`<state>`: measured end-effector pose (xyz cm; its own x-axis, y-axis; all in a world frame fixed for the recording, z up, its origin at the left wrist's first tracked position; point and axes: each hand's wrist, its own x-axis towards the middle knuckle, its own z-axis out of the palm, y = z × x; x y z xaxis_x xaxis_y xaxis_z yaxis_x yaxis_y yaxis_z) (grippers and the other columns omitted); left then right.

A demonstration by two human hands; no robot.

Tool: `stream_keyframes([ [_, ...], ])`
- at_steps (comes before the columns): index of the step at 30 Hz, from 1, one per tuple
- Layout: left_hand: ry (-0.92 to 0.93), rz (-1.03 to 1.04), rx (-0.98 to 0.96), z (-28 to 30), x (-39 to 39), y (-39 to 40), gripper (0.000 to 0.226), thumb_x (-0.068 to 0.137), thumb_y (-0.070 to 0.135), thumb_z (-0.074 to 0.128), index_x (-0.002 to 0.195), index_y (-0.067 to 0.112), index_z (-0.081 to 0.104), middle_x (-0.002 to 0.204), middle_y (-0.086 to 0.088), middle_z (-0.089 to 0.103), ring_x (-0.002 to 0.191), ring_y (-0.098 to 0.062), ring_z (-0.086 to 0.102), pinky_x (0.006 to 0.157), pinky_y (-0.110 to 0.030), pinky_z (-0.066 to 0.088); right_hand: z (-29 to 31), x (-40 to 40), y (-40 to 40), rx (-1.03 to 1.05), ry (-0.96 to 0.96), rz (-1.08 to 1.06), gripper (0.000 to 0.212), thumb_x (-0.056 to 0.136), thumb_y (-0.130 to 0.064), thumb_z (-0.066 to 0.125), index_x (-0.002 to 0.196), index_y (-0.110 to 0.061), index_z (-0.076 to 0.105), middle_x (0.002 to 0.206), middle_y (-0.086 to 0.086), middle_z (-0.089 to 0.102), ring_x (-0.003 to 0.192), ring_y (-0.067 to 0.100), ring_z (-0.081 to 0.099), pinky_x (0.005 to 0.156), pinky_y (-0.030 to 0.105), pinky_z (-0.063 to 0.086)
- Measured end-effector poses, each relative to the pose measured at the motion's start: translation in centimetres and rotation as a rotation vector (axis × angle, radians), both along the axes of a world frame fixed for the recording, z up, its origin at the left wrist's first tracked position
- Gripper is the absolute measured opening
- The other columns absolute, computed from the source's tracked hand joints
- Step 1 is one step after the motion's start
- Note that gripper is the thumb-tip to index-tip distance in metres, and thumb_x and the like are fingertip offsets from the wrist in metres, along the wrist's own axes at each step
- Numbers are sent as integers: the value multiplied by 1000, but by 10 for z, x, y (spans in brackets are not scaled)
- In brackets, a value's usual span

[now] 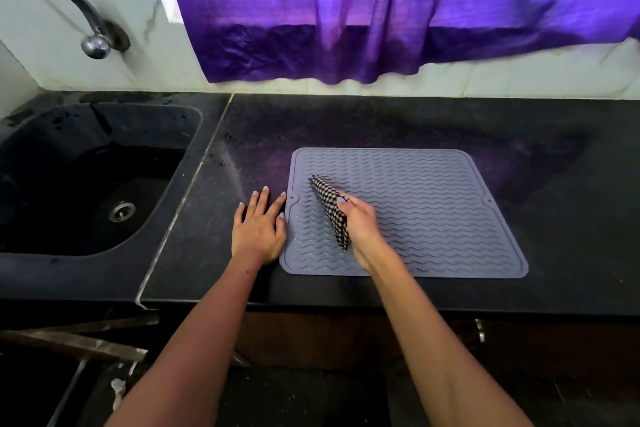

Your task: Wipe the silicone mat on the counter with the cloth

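A grey silicone mat [433,204] with wavy ridges lies flat on the black counter [346,125]. My right hand [360,225] is over the mat's left part, gripping a folded black-and-white checked cloth [329,204] that rests on the mat and points away to the upper left. My left hand [258,229] lies flat on the counter, fingers spread, its fingertips touching the mat's left edge.
A black sink [86,177] with a metal drain is set into the counter at the left, under a curved metal tap [79,14]. A purple curtain [381,10] hangs over the tiled wall behind. The counter's front edge runs just below my forearms.
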<state>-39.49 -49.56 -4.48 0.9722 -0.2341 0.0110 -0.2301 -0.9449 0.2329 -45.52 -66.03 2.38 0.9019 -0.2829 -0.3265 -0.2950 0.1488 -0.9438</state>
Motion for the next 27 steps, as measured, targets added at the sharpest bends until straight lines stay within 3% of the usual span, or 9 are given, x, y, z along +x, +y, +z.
stream_keyframes([
  [3,2,-2,-6,-1,1,1,65,85,43,7,148,35,18,159,0,7,146,-16,1,118,-39,0,10,-14,11,-461,-50,166,42,97,-15,43,139,-17,43,128,-2,53,78,5,56,64,9,47],
  [6,-3,4,-11,-1,2,0,65,84,42,8,148,35,19,159,1,8,146,-15,3,117,-39,0,-8,-37,46,-913,-37,397,56,95,-12,44,147,-8,25,151,11,32,135,23,37,113,24,28],
  [8,-10,3,-21,-1,2,-1,65,84,42,9,147,34,21,159,0,9,146,-16,4,117,-39,0,-31,-50,69,-1140,-18,420,67,89,-12,45,148,-2,14,157,16,13,146,27,11,120,33,7],
  [12,-32,1,-23,-2,0,0,58,90,39,14,147,33,22,159,-1,11,146,-17,5,118,-40,2,-62,-57,85,-1327,-56,292,60,79,-25,34,130,0,52,137,19,51,128,28,50,105,42,40],
  [14,-32,0,-18,-2,1,-1,52,96,36,19,147,33,22,159,-1,10,146,-17,4,118,-41,2,-64,-53,82,-1369,-84,307,58,76,-27,45,128,-2,55,133,18,55,124,26,53,103,41,42],
  [17,-25,0,-22,-1,1,-1,49,99,32,25,148,33,21,159,-1,9,147,-17,3,118,-40,1,-62,-51,74,-1311,-144,347,75,59,-15,75,129,-2,53,134,15,55,126,25,52,107,38,33],
  [19,-15,-4,-11,-1,0,-1,52,96,37,17,148,33,19,159,-1,8,146,-17,3,118,-40,1,-60,-52,67,-1190,-276,266,65,75,-5,67,136,-7,46,142,9,47,133,21,44,113,31,24],
  [24,17,-11,-2,0,2,1,59,92,48,6,148,34,16,159,1,5,146,-16,-1,118,-40,-1,-12,-31,46,-34,-94,-282,37,100,-14,39,135,-17,49,138,1,51,117,7,48,96,20,38],
  [27,11,-14,8,-2,3,2,60,92,51,8,149,34,15,159,0,4,146,-16,-2,118,-40,-2,7,-19,37,-169,-186,-380,39,100,-16,37,138,-20,45,136,-5,48,122,5,44,98,18,36],
])
